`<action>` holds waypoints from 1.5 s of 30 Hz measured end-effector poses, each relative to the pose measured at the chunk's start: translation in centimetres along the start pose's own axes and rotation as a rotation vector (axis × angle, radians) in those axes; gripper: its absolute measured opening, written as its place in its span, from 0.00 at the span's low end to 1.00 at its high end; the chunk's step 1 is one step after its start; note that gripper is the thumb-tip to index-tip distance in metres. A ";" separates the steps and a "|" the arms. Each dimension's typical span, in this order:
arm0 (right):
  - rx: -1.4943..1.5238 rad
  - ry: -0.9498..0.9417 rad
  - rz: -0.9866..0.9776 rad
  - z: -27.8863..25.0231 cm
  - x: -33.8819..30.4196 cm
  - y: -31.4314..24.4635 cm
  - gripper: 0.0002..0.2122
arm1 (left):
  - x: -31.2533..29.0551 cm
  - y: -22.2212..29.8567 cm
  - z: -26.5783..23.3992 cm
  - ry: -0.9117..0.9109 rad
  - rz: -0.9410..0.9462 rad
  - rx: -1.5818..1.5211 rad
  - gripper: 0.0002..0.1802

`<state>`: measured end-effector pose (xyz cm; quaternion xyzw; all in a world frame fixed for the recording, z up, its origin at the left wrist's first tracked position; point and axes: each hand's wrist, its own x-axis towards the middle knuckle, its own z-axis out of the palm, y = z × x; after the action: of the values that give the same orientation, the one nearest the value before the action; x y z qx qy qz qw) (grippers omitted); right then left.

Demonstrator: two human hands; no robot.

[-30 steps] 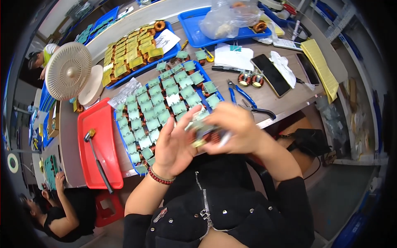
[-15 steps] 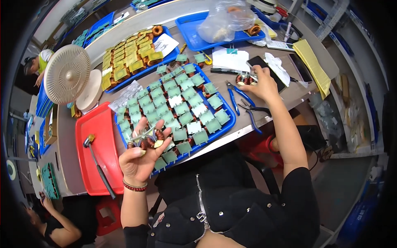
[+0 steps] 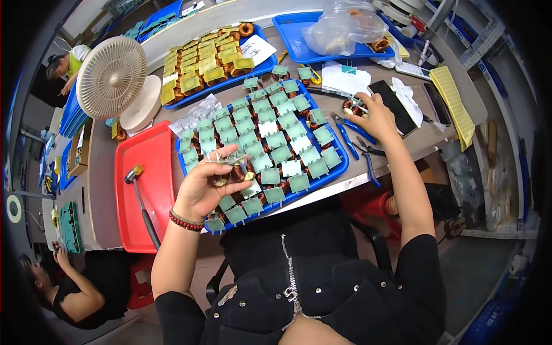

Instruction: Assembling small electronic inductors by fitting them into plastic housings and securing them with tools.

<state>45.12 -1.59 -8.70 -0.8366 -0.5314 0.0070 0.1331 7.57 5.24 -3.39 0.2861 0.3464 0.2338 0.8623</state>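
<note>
Lifted slightly, the left hand (image 3: pixel 207 187) grips a copper coil (image 3: pixel 237 172) above the blue tray (image 3: pixel 339 167); right hand (image 3: pixel 376 118) pinches another coil (image 3: pixel 352 107) on the bench (image 3: pixel 103 190).

The left hand (image 3: pixel 204 187) covers part of its coil (image 3: pixel 237 172), and the right hand (image 3: pixel 379 118) hides most of another coil (image 3: pixel 349 107).

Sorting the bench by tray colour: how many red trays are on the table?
1. The red tray lies at the table's left end, beside the blue tray of coils, holding a hammer. Others may be hidden outside the view.
</note>
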 end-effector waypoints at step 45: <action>0.263 -0.004 -0.035 0.6 9.8 -8.1 0.27 | 9.6 6.7 3.6 0.381 0.900 1.790 0.21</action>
<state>42.09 10.51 -6.16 -0.8025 -0.5406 0.0763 0.2407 15.12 14.68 -1.33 0.8877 0.3858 0.2329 0.0946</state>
